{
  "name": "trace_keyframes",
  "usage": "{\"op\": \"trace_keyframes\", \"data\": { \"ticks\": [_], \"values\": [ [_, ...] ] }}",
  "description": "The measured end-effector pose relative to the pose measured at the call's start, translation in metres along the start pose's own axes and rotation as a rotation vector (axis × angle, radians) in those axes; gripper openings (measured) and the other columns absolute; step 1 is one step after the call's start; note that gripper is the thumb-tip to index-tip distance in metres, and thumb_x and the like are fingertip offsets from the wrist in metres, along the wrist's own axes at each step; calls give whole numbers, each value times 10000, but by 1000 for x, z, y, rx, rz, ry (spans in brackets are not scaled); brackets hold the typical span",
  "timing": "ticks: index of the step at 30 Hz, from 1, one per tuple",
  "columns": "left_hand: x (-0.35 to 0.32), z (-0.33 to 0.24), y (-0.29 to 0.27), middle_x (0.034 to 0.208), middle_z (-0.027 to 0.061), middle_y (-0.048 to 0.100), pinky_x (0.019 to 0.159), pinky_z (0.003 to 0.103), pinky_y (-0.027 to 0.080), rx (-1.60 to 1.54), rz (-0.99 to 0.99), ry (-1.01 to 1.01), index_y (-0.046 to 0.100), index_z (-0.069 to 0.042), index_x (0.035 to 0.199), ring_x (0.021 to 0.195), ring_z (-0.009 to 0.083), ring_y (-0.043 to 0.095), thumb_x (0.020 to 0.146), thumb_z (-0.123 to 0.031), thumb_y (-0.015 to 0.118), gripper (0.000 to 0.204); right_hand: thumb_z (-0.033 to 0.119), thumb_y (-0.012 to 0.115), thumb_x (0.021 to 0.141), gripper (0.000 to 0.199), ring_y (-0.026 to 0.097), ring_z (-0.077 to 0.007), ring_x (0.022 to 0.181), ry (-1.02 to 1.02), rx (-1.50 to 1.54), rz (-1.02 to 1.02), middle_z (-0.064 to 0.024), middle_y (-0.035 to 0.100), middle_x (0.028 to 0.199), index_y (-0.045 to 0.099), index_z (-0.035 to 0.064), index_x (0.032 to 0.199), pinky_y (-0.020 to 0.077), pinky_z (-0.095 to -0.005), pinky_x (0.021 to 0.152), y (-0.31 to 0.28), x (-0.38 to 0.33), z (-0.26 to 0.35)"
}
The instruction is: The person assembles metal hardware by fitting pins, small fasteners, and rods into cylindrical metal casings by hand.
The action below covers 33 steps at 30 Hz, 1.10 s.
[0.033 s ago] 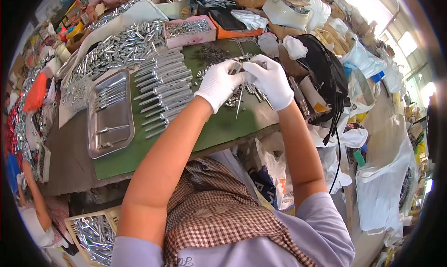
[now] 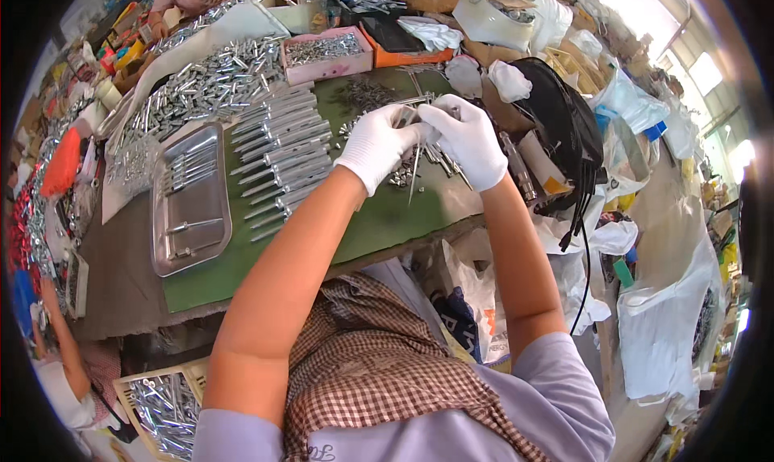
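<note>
Both my hands wear white gloves and meet above the green mat [image 2: 379,220]. My left hand [image 2: 375,143] and my right hand [image 2: 469,139] pinch the top of a thin metal pin [image 2: 414,178], fingertips touching each other. The pin hangs down from the fingers, its tip just over the mat. Under the hands lies a scatter of small loose metal parts [image 2: 397,176]. To the left, long metal rods [image 2: 278,160] are laid out in neat rows.
A steel tray [image 2: 189,200] with a few rods lies left of the rows. Behind are a heap of metal pieces [image 2: 205,83] and a pink box [image 2: 326,55] of small parts. A black bag [image 2: 560,127] and plastic bags [image 2: 669,325] crowd the right. Another person [image 2: 60,373] is at lower left.
</note>
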<state>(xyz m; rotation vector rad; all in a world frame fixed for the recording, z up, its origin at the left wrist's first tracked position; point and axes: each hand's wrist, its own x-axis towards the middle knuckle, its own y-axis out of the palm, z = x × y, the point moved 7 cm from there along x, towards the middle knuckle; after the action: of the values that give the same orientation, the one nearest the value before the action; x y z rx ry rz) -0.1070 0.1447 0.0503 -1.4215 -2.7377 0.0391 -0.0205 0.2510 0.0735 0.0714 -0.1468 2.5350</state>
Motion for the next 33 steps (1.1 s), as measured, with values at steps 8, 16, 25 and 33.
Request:
{"op": "trace_keyframes", "data": {
  "ticks": [8, 16, 25, 33],
  "values": [
    [7, 21, -6, 811, -38, 625, 467, 182, 329, -139, -46, -121, 665, -93, 1068, 599, 23, 493, 921, -231, 687, 202, 250, 658, 933, 283, 550, -67, 634, -211, -415, 148, 0, 654, 733, 731, 6, 1058, 443, -251, 594, -16, -10, -22],
    [9, 34, -7, 899, -14, 680, 429, 164, 297, -299, -11, -170, 654, -94, 1054, 629, 5, 480, 937, -214, 672, 170, 200, 660, 944, 218, 341, -18, 472, 376, 392, 272, 57, 544, 665, 664, 38, 1090, 221, -221, 405, -9, -12, -58],
    [6, 36, -7, 967, 17, 709, 424, 136, 342, -417, 21, -173, 657, -73, 1088, 653, -10, 530, 933, -156, 659, 176, 165, 690, 927, 116, 318, -18, 440, 415, 454, 320, 26, 586, 736, 635, 63, 930, 214, -222, 393, 3, -15, -64],
    [1, 35, -9, 959, 16, 703, 425, 152, 341, -332, -44, -193, 645, -58, 1123, 627, -3, 510, 931, -142, 659, 210, 134, 689, 896, 111, 391, -10, 465, 335, 322, 183, 39, 566, 715, 630, 49, 934, 252, -202, 400, 4, -11, -63]
  ]
}}
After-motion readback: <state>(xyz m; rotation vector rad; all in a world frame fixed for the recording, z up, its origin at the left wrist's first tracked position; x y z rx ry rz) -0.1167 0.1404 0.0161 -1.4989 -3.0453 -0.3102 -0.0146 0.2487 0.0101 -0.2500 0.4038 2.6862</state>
